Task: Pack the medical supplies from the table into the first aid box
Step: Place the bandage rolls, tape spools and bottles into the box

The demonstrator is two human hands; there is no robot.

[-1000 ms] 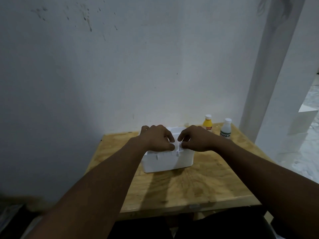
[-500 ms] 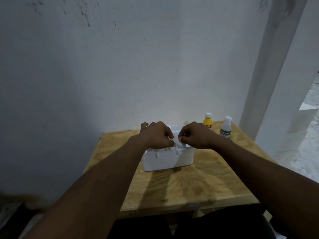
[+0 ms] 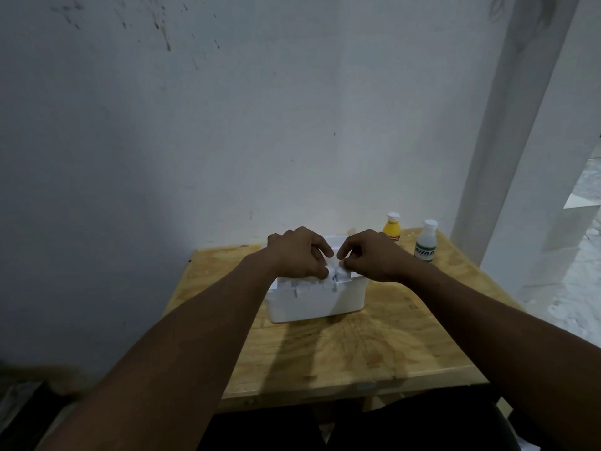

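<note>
Pinches the near top rim of the white box [image 3: 309, 304], set in the middle of the table [image 3: 374, 353], with left hand [image 3: 300, 253] and right hand [image 3: 374, 255] side by side, fingers curled, with yellow bottle [image 3: 392, 229] and clear bottle [image 3: 426, 244] upright far right, apart from the box.

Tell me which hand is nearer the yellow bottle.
Right. The right hand pinches the box top, close to the yellow bottle but apart; the left hand grips the box farther away, past the right hand.

Dim room, daylight from the right, forearm shadows on table [image 3: 357, 353], wide-angle edge bending
</note>
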